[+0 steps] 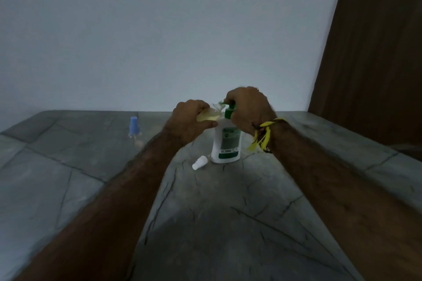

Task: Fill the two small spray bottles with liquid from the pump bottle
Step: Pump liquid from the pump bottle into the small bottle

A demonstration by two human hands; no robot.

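The right hand (247, 107) is curled over the green pump head of the white plastic pump bottle (226, 143) standing mid-tabletop (228, 212). At its 9 o'clock, the left hand (189, 121) grips a small clear spray bottle (209, 116) tilted, holding yellowish liquid, its mouth at the spout. A white spray cap (199, 163) lies at the pump bottle's 7 o'clock. A blue-capped small clear bottle (134, 128) stands well apart at 9 o'clock.

Grey stone bench (68, 166) with dark veins. On it: white pump bottle (226, 143) upright, small white cap (199, 163) lying just beside its base, blue-capped spray bottle (134, 129) upright, well left.
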